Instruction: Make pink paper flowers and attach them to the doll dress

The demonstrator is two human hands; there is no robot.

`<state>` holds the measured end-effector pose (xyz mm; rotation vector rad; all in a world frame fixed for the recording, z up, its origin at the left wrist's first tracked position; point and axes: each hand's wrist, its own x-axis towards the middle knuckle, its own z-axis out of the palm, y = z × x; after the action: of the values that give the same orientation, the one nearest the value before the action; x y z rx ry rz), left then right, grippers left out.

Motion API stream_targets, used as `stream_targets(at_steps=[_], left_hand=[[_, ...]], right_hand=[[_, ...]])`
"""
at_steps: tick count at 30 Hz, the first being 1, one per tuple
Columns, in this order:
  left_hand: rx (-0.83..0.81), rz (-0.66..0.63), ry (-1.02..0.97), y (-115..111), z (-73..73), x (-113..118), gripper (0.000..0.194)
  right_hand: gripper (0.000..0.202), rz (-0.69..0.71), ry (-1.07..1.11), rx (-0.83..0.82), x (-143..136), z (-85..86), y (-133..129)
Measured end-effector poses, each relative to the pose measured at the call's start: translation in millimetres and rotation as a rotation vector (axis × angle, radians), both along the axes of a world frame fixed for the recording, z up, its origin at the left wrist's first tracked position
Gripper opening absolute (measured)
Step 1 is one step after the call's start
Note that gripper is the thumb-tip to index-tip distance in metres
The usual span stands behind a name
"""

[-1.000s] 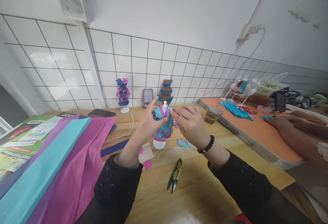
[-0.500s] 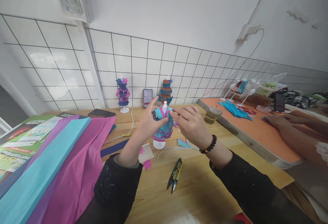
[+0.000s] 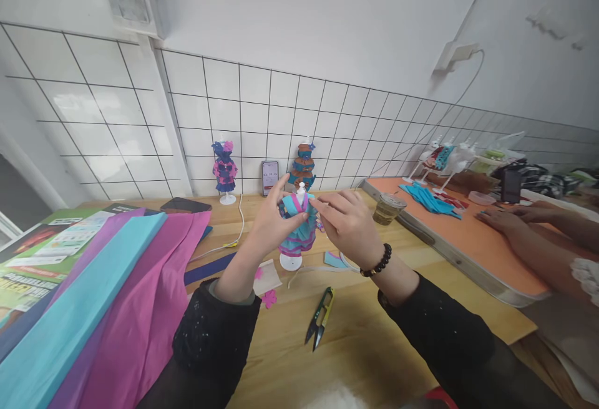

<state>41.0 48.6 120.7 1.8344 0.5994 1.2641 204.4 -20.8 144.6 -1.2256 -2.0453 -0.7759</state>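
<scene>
In the middle stands a miniature mannequin (image 3: 302,189) on a round white base. It wears a small turquoise doll dress (image 3: 297,230) with pink trim crossing at the chest. My left hand (image 3: 274,217) grips the dress from the left, thumb across its front and index finger raised. From the right, my right hand (image 3: 349,225) has its fingertips pinched at the dress's shoulder edge; whatever lies between them is too small to see. Thread snips (image 3: 320,318) lie on the wood in front. Near the base are a pink fabric flower (image 3: 269,298) and a turquoise scrap (image 3: 335,259).
Folded fabrics (image 3: 154,265) and magazines cover the left. Two dressed mannequins, one blue and pink (image 3: 225,169), and a phone (image 3: 270,178) stand by the wall. A drink cup (image 3: 389,208) sits right, beside an orange mat (image 3: 472,240) where another person's hands (image 3: 510,225) rest.
My right hand and wrist have shifted very slightly left, with the fingertips still at the dress's shoulder. My left hand keeps its hold. The other person's hand has moved slightly left.
</scene>
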Motion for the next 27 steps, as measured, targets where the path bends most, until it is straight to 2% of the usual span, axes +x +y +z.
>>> stream_targets(at_steps=[5, 10, 19, 23, 27], left_hand=[[0.012, 0.002, 0.009, -1.4, 0.8, -0.7, 0.076], [0.019, 0.019, 0.022, -2.2, 0.6, -0.4, 0.076], [0.022, 0.013, 0.026, -2.4, 0.6, 0.0, 0.077], [0.014, 0.015, 0.022, -2.8, 1.1, -0.4, 0.076], [0.014, 0.019, 0.016, -1.6, 0.6, -0.6, 0.076]], right_hand=[[0.027, -0.031, -0.095, 0.053, 0.6, -0.9, -3.0], [0.026, -0.026, -0.087, 0.050, 0.4, -0.7, -4.1], [0.031, 0.204, 0.352, -0.164, -2.5, -2.1, -6.9], [0.030, 0.219, 0.493, -0.213, -4.2, 2.3, -9.3], [0.028, 0.199, 0.533, -0.214, -4.5, 4.3, -10.1]])
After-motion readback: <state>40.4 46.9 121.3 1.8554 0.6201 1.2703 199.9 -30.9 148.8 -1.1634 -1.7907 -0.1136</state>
